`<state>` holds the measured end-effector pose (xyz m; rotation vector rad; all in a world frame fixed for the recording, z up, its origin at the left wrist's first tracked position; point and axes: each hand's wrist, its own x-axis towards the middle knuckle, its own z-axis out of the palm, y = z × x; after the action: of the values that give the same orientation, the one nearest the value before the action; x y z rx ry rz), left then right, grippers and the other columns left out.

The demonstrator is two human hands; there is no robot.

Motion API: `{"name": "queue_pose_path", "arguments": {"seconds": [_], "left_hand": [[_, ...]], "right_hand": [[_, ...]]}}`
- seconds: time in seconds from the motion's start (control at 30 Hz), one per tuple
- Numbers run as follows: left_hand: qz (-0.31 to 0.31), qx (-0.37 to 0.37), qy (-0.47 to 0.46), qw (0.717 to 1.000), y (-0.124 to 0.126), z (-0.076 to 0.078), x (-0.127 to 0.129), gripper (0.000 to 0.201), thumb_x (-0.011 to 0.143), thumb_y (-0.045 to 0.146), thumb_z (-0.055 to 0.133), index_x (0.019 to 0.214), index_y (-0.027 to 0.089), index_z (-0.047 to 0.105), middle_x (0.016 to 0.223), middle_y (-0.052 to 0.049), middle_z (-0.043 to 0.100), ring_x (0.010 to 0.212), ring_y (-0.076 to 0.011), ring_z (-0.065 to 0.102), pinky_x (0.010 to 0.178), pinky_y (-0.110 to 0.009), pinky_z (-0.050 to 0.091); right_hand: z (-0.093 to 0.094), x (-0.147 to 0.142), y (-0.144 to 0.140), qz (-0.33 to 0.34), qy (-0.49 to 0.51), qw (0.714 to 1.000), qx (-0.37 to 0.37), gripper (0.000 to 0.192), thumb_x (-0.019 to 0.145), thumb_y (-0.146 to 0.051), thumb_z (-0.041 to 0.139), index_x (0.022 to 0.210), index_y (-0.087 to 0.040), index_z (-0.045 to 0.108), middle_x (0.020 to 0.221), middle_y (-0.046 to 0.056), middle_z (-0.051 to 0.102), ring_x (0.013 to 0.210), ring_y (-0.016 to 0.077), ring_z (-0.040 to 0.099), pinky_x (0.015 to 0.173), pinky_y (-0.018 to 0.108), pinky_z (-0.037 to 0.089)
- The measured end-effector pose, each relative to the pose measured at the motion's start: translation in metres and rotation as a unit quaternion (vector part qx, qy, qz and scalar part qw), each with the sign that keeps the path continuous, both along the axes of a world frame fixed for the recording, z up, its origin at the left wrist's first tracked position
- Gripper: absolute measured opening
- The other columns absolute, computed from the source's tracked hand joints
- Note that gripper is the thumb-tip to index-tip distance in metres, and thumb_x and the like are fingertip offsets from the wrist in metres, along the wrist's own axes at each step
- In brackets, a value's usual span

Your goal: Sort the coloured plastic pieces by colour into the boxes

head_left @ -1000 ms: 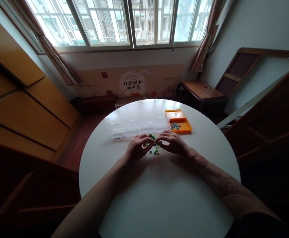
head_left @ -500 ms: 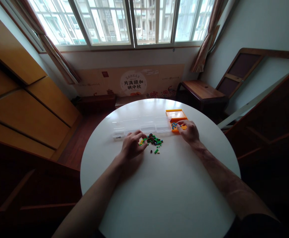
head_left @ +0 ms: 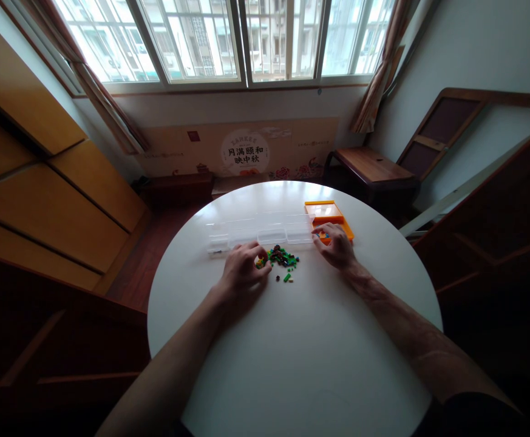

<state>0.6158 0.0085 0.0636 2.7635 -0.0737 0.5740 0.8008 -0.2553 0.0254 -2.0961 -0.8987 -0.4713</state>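
My left hand (head_left: 243,266) rests on the table at the left edge of a pile of small building bricks (head_left: 281,256), mostly green and dark brown. Its thumb and index finger curve apart, with yellow bricks (head_left: 260,263) showing in the gap. My right hand (head_left: 336,247) is over the near left part of an orange box (head_left: 349,234) whose lid is folded back. Its thumb and index tip are pinched together; anything between them is too small to make out. Blue bricks (head_left: 322,235) lie in the box, partly hidden by the fingers.
A clear plastic compartment case (head_left: 271,235) lies behind the pile, its right end against the orange box. Several loose bricks (head_left: 287,278) sit in front of the pile on the round white table (head_left: 292,352). A wooden stool (head_left: 376,167) stands beyond the table.
My right hand has shifted left and slightly toward me, from over the blue bricks to the box's near left corner. The left thumb and index finger have curled a little closer.
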Motion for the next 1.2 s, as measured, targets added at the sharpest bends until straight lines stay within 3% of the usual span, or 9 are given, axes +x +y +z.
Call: {"name": "queue_pose_path", "arguments": {"seconds": [0.4, 0.73, 0.97, 1.2], "left_hand": [[0.023, 0.035, 0.002, 0.999, -0.0011, -0.0047, 0.0019, 0.02, 0.089, 0.04, 0.079, 0.085, 0.024, 0.068, 0.095, -0.003, 0.076, 0.081, -0.0231, 0.068, 0.088, -0.041, 0.048], [0.011, 0.005, -0.002, 1.0, -0.0038, -0.0071, 0.0023, 0.004, 0.088, 0.028, 0.075, 0.087, 0.025, 0.073, 0.097, -0.003, 0.079, 0.086, -0.0238, 0.072, 0.091, -0.041, 0.049], [-0.004, -0.034, -0.005, 0.999, -0.0026, -0.0075, 0.0031, 0.014, 0.099, 0.034, 0.072, 0.089, 0.025, 0.075, 0.1, -0.002, 0.08, 0.089, -0.0222, 0.074, 0.094, -0.04, 0.048], [0.002, 0.009, 0.001, 1.0, -0.0003, 0.0002, 0.0004, 0.005, 0.09, 0.03, 0.074, 0.091, 0.025, 0.074, 0.102, -0.004, 0.078, 0.087, -0.0237, 0.071, 0.093, -0.04, 0.05]], "right_hand": [[0.0029, -0.0019, 0.0001, 0.017, -0.005, 1.0, 0.001, 0.012, 0.101, -0.029, 0.066, 0.099, -0.024, 0.076, 0.106, 0.009, 0.078, 0.104, 0.0324, 0.068, 0.099, 0.051, 0.056], [0.0043, -0.0035, 0.0005, 0.02, -0.002, 1.0, 0.004, 0.012, 0.101, -0.03, 0.065, 0.099, -0.025, 0.076, 0.107, 0.008, 0.078, 0.106, 0.0323, 0.068, 0.1, 0.051, 0.055], [0.0032, -0.0032, 0.0009, 0.026, -0.005, 1.0, 0.007, 0.012, 0.101, -0.03, 0.065, 0.099, -0.026, 0.077, 0.108, 0.008, 0.078, 0.107, 0.0327, 0.069, 0.101, 0.052, 0.056], [0.0033, -0.0043, 0.0017, 0.029, -0.006, 1.0, 0.005, 0.014, 0.101, -0.03, 0.064, 0.1, -0.025, 0.077, 0.108, 0.008, 0.078, 0.106, 0.0322, 0.069, 0.101, 0.052, 0.056]]}}
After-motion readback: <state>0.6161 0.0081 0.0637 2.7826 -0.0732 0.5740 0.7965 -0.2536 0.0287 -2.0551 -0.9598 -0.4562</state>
